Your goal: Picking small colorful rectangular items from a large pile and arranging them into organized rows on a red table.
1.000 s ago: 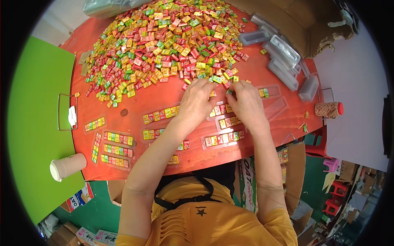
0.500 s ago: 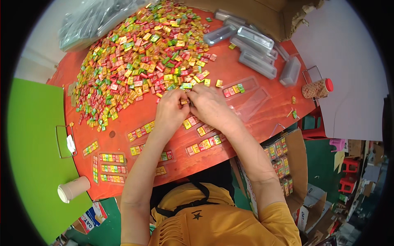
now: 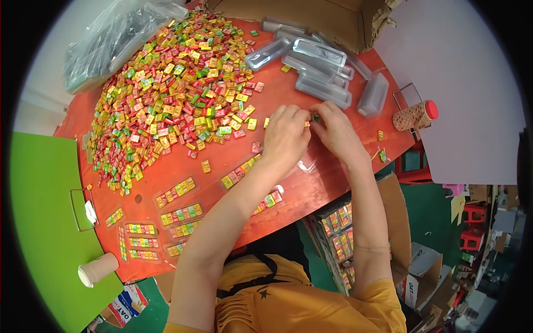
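My left hand (image 3: 286, 135) is closed, its fingertips pinching a small yellow wrapped candy (image 3: 307, 124). Close beside it, my right hand (image 3: 337, 132) is closed too, with a bit of green wrapper showing at its fingertips; the hands hide most of what they grip. Both are over the right part of the red table, where a clear plastic tray lies partly hidden under them. By my left forearm, a shallow clear tray (image 3: 240, 171) holds a row of candies. Left of the hands spreads a large heap of red, yellow and green wrapped candies (image 3: 189, 83).
More filled trays (image 3: 175, 192) lie at the table's near left. Empty clear plastic boxes (image 3: 323, 90) are piled at the far right, near a red-lidded jar (image 3: 415, 116). A paper cup (image 3: 99, 270) stands beyond the left edge. An open carton (image 3: 398, 222) of packed candies is below right.
Both hands have moved right, over the trays at the table's right side. The head view has shifted, so the heap and boxes appear further left.
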`<action>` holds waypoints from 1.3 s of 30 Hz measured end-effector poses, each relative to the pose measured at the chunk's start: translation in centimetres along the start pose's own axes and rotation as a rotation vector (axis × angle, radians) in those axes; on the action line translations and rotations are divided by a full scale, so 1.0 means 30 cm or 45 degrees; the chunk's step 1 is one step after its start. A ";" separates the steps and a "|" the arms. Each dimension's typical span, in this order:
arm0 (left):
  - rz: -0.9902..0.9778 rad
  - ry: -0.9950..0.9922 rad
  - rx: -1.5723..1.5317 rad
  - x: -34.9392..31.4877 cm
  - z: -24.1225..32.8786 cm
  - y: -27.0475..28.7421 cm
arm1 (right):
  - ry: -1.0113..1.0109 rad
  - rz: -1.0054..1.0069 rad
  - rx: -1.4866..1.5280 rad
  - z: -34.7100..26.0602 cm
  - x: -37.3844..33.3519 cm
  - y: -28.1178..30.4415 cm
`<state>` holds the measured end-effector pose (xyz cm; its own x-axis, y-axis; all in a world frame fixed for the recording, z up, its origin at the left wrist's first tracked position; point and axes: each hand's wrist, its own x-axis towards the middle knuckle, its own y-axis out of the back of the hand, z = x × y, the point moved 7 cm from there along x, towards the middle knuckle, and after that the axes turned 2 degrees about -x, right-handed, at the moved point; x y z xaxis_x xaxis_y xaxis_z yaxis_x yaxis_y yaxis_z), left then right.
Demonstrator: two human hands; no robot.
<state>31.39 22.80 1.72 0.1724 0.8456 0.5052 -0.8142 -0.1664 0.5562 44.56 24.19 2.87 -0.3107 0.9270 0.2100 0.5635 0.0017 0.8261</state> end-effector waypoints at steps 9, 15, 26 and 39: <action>-0.049 -0.046 0.154 0.015 -0.011 -0.057 | -0.016 -0.034 0.149 0.090 -0.024 0.012; -0.094 -0.023 0.096 0.013 -0.025 -0.042 | 0.060 0.062 -0.170 0.066 -0.031 0.020; -0.062 -0.051 0.181 -0.017 -0.015 -0.031 | 0.154 0.013 -0.188 0.036 -0.029 0.008; -0.070 -0.192 0.375 -0.024 0.020 -0.041 | 0.168 -0.010 -0.378 0.015 -0.044 0.000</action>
<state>32.60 22.10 1.05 0.3099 0.7764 0.5487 -0.6098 -0.2805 0.7412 45.31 23.14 2.37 -0.4221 0.8706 0.2528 0.3189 -0.1185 0.9404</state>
